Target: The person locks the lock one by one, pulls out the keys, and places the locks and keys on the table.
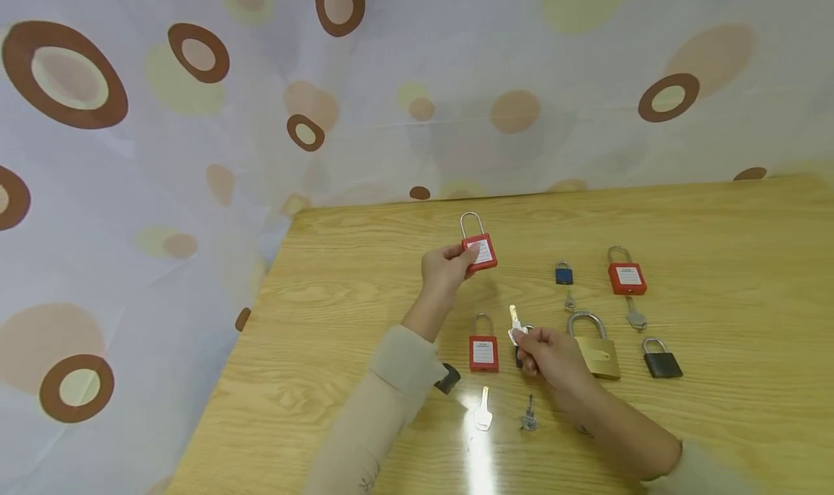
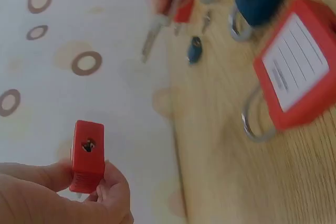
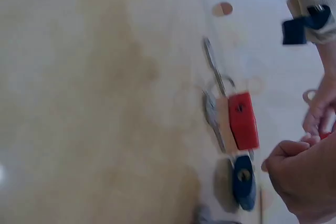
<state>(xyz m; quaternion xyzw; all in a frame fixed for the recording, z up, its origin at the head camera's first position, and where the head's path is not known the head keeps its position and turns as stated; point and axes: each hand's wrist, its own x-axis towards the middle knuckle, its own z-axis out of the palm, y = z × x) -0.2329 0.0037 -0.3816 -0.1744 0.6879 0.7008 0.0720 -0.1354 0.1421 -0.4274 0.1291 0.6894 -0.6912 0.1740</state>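
My left hand (image 1: 443, 272) grips a red padlock (image 1: 480, 252) with a white label, raised over the back of the table, its steel shackle pointing up. In the left wrist view, the keyhole (image 2: 88, 145) in the underside of that padlock faces the camera, thumb and fingers on either side of the body. Lower and to the right, my right hand (image 1: 555, 359) pinches a silver key (image 1: 513, 318) by its head, blade upward and apart from the padlock. Behind the right fingers, a dark padlock (image 1: 518, 356) is mostly hidden. Another red padlock (image 1: 483, 354) lies just left of it.
On the wooden table (image 1: 339, 292), a brass padlock (image 1: 604, 357), a black padlock (image 1: 662, 365), a small blue padlock (image 1: 564, 274) and a red padlock (image 1: 628, 278) lie to the right. Loose keys include one silver key (image 1: 483, 414) at the front. A patterned cloth (image 1: 456, 133) stands behind.
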